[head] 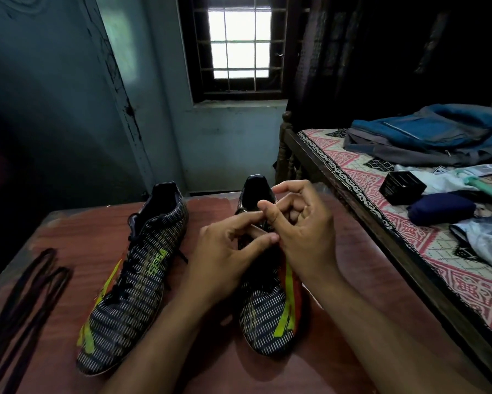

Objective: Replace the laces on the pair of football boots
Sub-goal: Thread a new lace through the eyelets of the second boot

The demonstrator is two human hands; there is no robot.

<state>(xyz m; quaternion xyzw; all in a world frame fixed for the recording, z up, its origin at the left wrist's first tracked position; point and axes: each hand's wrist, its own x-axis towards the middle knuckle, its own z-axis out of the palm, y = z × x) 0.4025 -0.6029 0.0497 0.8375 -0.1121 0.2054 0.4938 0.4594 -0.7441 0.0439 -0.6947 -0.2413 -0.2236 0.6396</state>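
Note:
Two dark patterned football boots with yellow and red stripes stand on a reddish wooden table (338,365), toes toward me. The left boot (136,280) carries a black lace, loose at the top. Over the laced area of the right boot (267,314) both hands work close together. My left hand (227,251) has thumb and fingers closed together at the boot's upper eyelets. My right hand (301,223) has curled fingers beside it, thumb tip against the left fingers. The lace between them is hidden. A spare pair of dark laces (25,297) lies at the table's left edge.
A bed (409,223) with a patterned sheet stands close along the right side of the table, holding a blue backpack (438,135), a small black box (401,187) and clothes. A wall with a barred window (239,44) is behind.

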